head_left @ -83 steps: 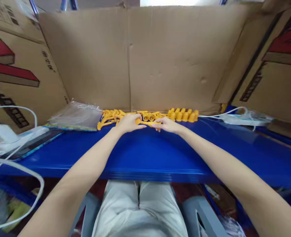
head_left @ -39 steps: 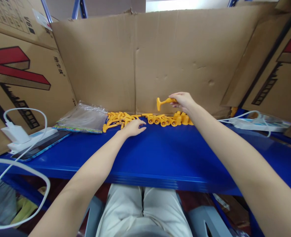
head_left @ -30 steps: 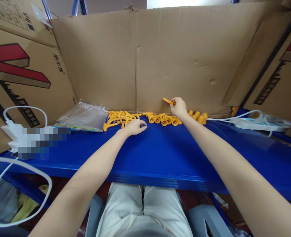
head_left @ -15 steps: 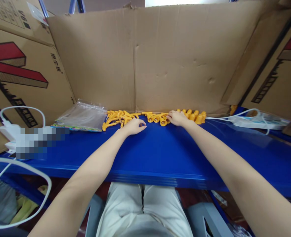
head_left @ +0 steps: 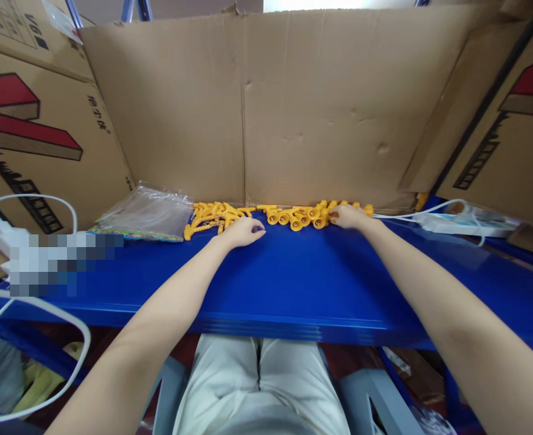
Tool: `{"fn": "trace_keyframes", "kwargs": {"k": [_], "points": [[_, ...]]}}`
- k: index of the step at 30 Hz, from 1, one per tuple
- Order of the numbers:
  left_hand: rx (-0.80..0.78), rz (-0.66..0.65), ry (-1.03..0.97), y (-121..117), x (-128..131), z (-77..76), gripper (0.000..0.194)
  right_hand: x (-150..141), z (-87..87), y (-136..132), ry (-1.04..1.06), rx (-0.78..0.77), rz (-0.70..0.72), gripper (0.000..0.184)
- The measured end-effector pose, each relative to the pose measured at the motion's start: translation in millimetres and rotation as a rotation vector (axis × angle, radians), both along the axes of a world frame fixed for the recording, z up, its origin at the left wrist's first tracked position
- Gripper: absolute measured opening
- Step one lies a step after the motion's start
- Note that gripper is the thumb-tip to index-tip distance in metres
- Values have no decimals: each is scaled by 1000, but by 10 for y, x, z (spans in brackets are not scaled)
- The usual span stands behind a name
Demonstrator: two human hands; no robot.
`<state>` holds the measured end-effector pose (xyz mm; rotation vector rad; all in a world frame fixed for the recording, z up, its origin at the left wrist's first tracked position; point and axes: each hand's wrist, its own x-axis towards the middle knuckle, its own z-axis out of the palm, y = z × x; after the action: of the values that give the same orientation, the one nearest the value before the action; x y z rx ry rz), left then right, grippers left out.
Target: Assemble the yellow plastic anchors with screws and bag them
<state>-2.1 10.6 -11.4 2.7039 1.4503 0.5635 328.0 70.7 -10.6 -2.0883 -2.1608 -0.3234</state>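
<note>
Cardboard panel (head_left: 311, 109): upright along the rear edge of the blue worktop (head_left: 266, 278). Printed carton (head_left: 44, 157): at the left end. Clear plastic bags (head_left: 146, 211): flat, toward the rear-left corner. White power strip (head_left: 468, 224): toward the rear-right corner.

Left hand (head_left: 241, 232): at the right side of the yellow T-shaped pieces (head_left: 209, 219); fingers loosely curved, thumb and forefinger slightly parted, no piece visible between them. Right hand (head_left: 350, 216): among the yellow bell-shaped pieces (head_left: 296, 224), near the rear edge; fingers bent inward against them. Whether one is gripped cannot be determined, the fingertips being small and partly hidden.

The T-shaped pieces lie heaped near the rear edge, left of centre; the bell-shaped pieces sit right of them, several with open ends toward the front edge.
</note>
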Motion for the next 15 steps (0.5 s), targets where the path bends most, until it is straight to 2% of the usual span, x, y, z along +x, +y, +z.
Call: {"fn": "trace_keyframes", "kwargs": {"k": [2,6,8,11,13,15], "points": [[11,17,27,1,-9,9,30,-3,-10,-55,-11,-30,-11,44],[97,144,94,-19,-59,72,29,-63,-21,-127,18,72,47,59],[129,288,123,-28,-110,118,28,-102,-34,-134,20,65,63,55],[83,508,161,-9,-222,167,34,-170,-32,-138,0,75,32,44],[5,590,198,30,-306,174,40,-219,-1,-163,-15,100,4,38],[-63,615,268,78,-378,163,40,-269,52,-209,-21,103,-25,32]]}}
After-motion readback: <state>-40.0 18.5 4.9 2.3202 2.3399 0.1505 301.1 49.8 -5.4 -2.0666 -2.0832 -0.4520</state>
